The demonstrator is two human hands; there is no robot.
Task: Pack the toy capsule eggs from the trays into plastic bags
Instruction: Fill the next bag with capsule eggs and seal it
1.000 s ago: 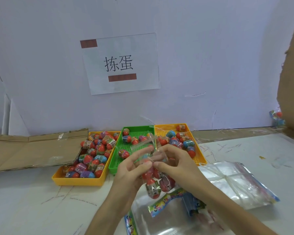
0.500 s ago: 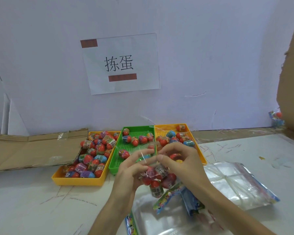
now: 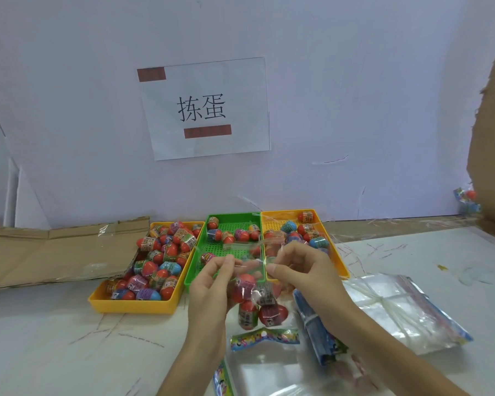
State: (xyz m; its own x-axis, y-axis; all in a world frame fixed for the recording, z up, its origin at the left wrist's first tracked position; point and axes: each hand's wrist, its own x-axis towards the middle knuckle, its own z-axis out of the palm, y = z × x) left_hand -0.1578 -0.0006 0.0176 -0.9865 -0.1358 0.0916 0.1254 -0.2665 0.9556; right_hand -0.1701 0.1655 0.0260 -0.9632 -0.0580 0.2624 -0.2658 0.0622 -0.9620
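Observation:
A clear plastic bag (image 3: 257,301) with several red capsule eggs inside hangs above the table in front of the trays. My left hand (image 3: 212,284) pinches the bag's top edge on the left and my right hand (image 3: 300,270) pinches it on the right. Behind them stand a yellow tray (image 3: 132,305) heaped with eggs, a green tray (image 3: 229,218) with several eggs, and a second yellow tray (image 3: 340,267) with several eggs.
A bundle of empty clear bags (image 3: 397,307) tied with a strip lies at the right, with more bags (image 3: 269,367) below my hands. Flattened cardboard (image 3: 55,250) lies at the left, a cardboard box (image 3: 492,124) stands at the far right.
Both hands have moved apart along the bag's top edge, stretching it. The bag with eggs hangs a little lower between them.

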